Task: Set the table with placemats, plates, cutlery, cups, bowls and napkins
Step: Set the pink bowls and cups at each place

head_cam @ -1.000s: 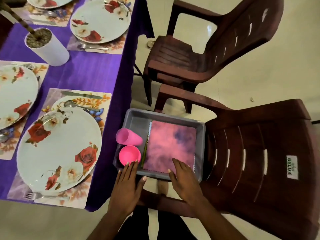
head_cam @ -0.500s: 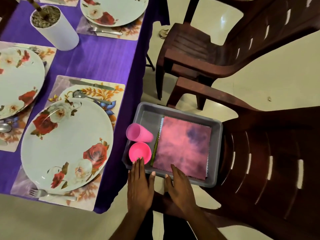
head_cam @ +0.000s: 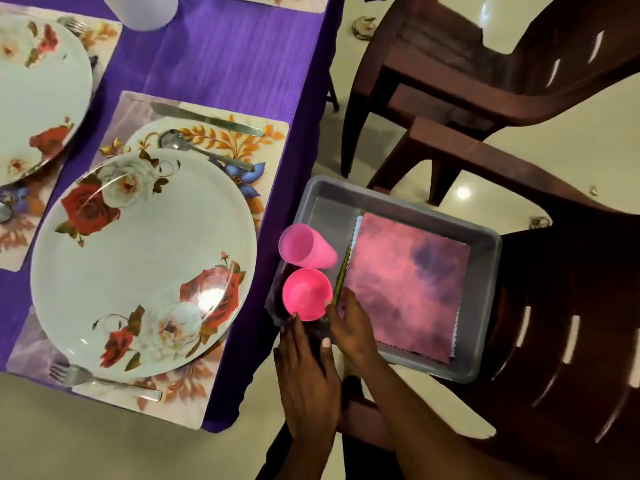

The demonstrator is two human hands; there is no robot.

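Note:
A grey tray [head_cam: 484, 299] sits on the seat of a brown plastic chair [head_cam: 575, 341] beside the table. In it are a pink bowl [head_cam: 304, 293], a pink cup [head_cam: 308, 249] lying on its side, and a stack of pink-purple napkins [head_cam: 405, 285]. My left hand [head_cam: 306, 368] lies over the tray's near rim, its straight fingertips at the bowl's near edge. My right hand [head_cam: 351, 327] rests on the napkins' near corner and touches the bowl's right rim. On the table, a floral plate [head_cam: 145, 261] sits on a placemat [head_cam: 138, 105] with a knife [head_cam: 207, 119], spoon [head_cam: 204, 150] and fork [head_cam: 104, 379].
The purple tablecloth [head_cam: 225, 57] hangs down next to the tray. A second floral plate [head_cam: 38, 91] on its own mat lies at the left. A white pot [head_cam: 138, 8] stands at the top edge. Another brown chair [head_cam: 450, 64] stands beyond the tray.
Both hands moved from the tray's near rim toward its left corner and closed in on the pink bowl. The camera dropped closer to the tray.

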